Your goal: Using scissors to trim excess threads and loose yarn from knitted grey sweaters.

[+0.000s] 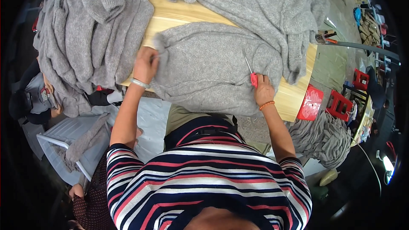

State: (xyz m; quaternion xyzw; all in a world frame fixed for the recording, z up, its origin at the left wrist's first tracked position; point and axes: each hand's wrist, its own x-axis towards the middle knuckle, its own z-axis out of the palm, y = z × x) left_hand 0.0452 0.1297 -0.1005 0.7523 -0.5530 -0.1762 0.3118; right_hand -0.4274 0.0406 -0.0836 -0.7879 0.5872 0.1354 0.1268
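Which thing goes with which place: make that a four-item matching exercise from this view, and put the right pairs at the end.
Things
1. Red-handled tool
2. Pale bangle
3. Orange bracelet
4. Wooden tabletop

Places
A. Around the right wrist
B. Beneath the grey knitted garment between the hands
C. In the right fingers
D. Around the left wrist

Pairs: 1-C, 2-D, 3-A, 4-B

Left of the left hand [146,63], heaped grey knitwear [76,38] blocks passage; ahead, a bare strip of counter [179,10] is open. Right of the right hand [264,91], bare counter leaves room, a knitted sleeve [295,59] bounding it ahead.
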